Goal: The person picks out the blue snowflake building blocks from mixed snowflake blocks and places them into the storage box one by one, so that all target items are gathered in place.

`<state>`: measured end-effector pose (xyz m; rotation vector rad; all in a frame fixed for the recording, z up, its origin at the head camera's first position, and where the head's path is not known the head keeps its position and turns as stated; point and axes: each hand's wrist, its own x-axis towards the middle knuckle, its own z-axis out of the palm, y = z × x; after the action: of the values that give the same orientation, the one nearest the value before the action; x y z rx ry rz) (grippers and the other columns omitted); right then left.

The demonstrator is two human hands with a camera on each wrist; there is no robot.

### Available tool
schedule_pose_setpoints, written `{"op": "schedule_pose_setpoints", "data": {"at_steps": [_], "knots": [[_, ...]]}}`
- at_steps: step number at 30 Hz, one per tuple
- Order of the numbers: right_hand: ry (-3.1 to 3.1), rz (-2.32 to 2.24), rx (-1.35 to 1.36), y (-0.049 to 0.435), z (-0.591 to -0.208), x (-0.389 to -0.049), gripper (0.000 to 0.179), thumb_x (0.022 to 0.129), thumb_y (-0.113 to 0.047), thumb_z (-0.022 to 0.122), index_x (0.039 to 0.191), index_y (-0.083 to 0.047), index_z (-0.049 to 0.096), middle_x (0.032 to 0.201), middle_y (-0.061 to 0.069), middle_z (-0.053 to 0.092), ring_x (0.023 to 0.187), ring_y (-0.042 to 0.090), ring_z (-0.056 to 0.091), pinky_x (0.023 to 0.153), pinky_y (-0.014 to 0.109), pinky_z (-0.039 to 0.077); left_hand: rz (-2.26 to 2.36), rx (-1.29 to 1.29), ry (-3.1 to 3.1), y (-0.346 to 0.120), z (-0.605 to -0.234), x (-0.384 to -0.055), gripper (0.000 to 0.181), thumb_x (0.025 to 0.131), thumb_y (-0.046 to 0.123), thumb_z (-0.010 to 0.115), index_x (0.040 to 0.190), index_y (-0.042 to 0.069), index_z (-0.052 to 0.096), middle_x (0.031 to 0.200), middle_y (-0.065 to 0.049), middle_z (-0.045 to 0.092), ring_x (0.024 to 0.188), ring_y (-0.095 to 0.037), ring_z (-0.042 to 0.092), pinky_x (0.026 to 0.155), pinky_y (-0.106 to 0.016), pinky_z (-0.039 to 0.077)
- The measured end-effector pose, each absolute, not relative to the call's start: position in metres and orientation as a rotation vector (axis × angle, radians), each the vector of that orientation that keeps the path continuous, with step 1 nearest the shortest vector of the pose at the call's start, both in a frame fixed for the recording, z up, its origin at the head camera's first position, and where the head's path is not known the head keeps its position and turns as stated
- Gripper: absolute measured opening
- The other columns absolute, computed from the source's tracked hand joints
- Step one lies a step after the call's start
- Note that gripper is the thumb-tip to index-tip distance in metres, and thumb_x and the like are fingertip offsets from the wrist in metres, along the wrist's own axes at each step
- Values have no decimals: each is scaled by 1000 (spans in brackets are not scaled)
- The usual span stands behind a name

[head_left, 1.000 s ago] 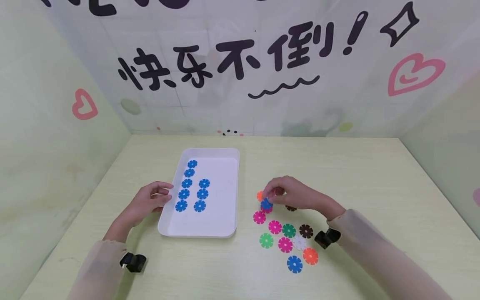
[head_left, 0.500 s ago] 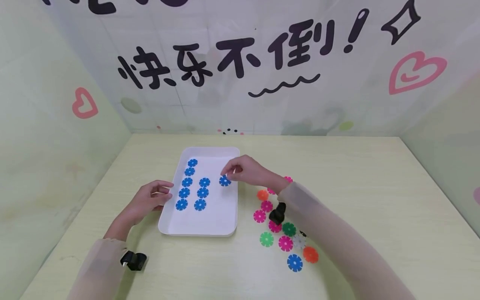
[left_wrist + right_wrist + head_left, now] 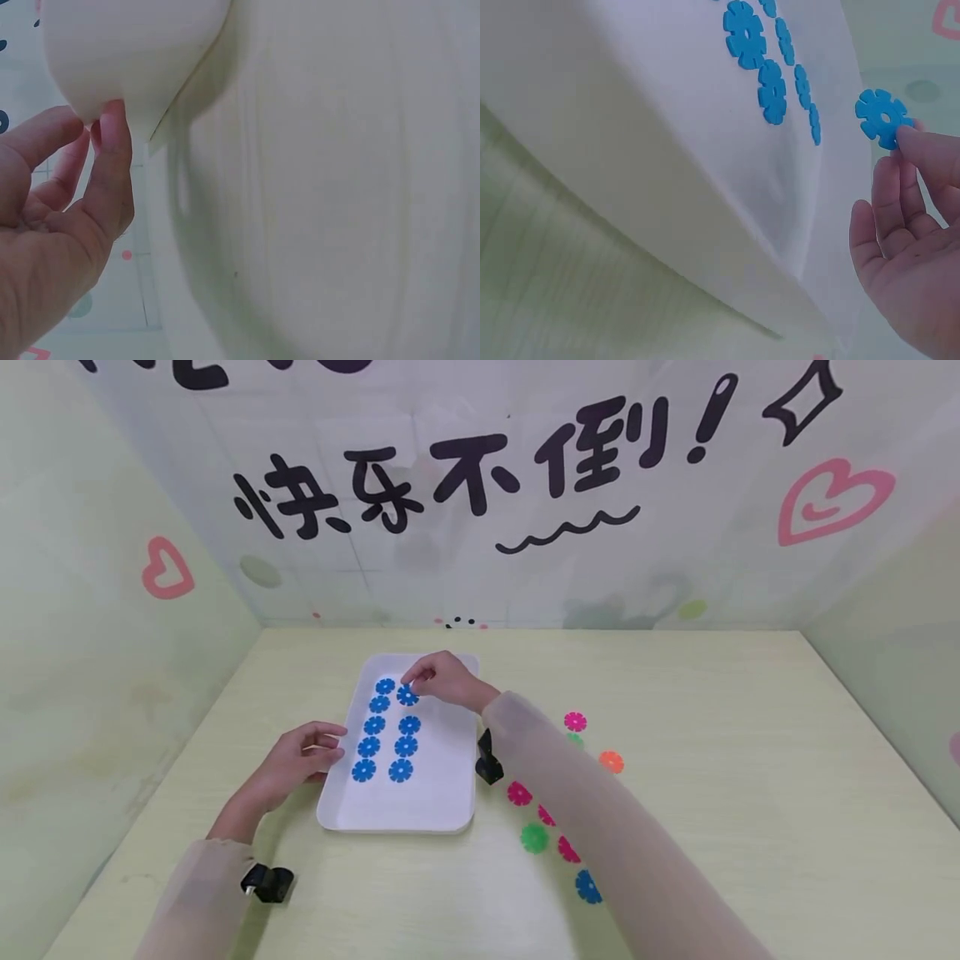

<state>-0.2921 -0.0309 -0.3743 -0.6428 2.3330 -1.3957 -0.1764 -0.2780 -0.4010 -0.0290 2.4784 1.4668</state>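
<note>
My right hand [image 3: 444,681] is over the far part of the white tray [image 3: 435,802]. Between thumb and fingertips it pinches a blue notched plastic disc [image 3: 885,118], a snowflake-shaped building piece with a centre hole. In the head view this disc [image 3: 408,696] appears at the far end of the tray's second row. Several more blue discs [image 3: 368,747] lie inside the tray in two columns. My left hand [image 3: 296,760] holds the tray's left rim, thumb and fingers meeting at its edge [image 3: 135,67] in the left wrist view.
Right of the tray, loose discs lie on the pale wooden table [image 3: 712,735]: pink [image 3: 519,793], light green [image 3: 534,838], orange [image 3: 612,762] and blue [image 3: 588,887]. My right sleeve [image 3: 592,810] hides others. A printed wall [image 3: 420,577] stands behind the table.
My right hand picked the blue disc from the loose pile and carried it left over the tray to the second column's far end. My left hand stays at the rim.
</note>
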Motion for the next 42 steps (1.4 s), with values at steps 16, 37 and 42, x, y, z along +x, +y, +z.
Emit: {"op": "schedule_pose_setpoints", "data": {"at_steps": [16, 37, 42], "knots": [[2356, -1410, -53, -51, -396, -299, 16, 86, -11, 64, 99, -9, 71, 97, 3, 63, 70, 13, 52, 59, 17, 42, 1497, -36, 2472, -282, -407, -178, 43, 90, 20, 60, 127, 2, 46, 109, -18, 49, 92, -27, 56, 76, -33, 52], [2445, -1409, -153, -56, -407, -295, 13, 86, -7, 63, 96, -3, 71, 94, 7, 66, 87, 18, 58, 82, 24, 48, 1511, -36, 2461, -280, -407, -178, 42, 90, 19, 60, 126, 1, 46, 110, -18, 49, 92, -27, 56, 75, -32, 53], [2447, -1423, -117, -58, -404, -293, 16, 86, -9, 63, 99, -5, 70, 99, 6, 63, 88, 18, 57, 82, 26, 48, 1505, -35, 2465, -280, -406, -177, 42, 90, 18, 59, 126, 2, 46, 109, -18, 49, 91, -27, 56, 74, -32, 53]]}}
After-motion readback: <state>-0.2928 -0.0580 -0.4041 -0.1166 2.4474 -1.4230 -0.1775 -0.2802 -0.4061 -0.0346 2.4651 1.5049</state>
